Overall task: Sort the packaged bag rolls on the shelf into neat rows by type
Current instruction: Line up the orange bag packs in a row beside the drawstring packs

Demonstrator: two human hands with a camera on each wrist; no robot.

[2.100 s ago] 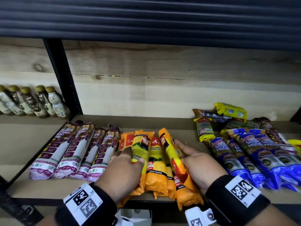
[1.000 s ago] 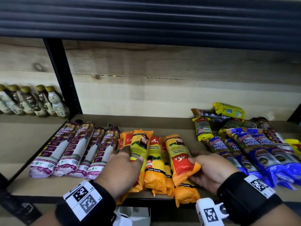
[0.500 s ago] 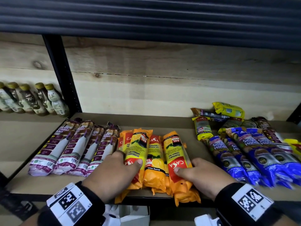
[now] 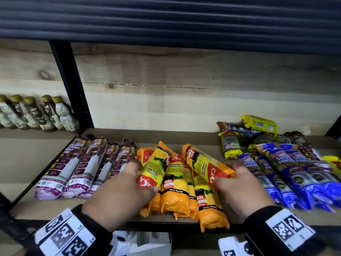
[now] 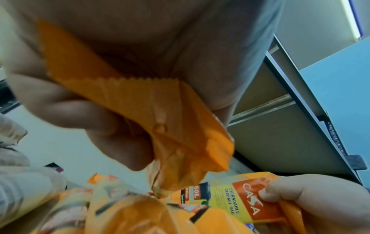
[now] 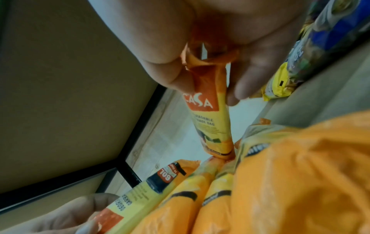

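- Your left wrist view is mostly filled by your palm and a crumpled orange wrapper end, so little of the shelf is showing there; your right wrist view is blurred along its lower right by orange packaging.
- The far-right packs are being cut off by the edge of the head view, and the heap of small packs [image 4: 247, 132] at the back right is too jumbled to sort out by type.
- Your left hand [image 4: 120, 193] is gripping one orange-and-yellow roll [image 4: 156, 167] near its lower end, fingers [image 5: 104, 126] curled round the wrapper and thumb pressing on the red label. The roll is lying tilted on top of the other orange rolls [image 4: 177, 191].
- Your right hand [image 4: 241, 187] is pinching the crimped end of a second orange-and-yellow roll [image 4: 204, 163] between thumb and fingers [image 6: 246, 82]; that roll is slanting across the orange group, its far end pointing toward the back of the shelf.
- The orange rolls beneath are lying side by side in the middle of the shelf [image 4: 110, 211], their near ends hanging just past the front edge.
- Just left of them, the purple-and-white drawstring rolls [image 4: 77, 167] are sitting in a tidy row.
- To your right, the blue rolls [image 4: 287, 174] are lying at a slant, overlapping one another.
- Beyond the black upright, a cluster of bottles [image 4: 36, 113] is standing on the neighbouring shelf.
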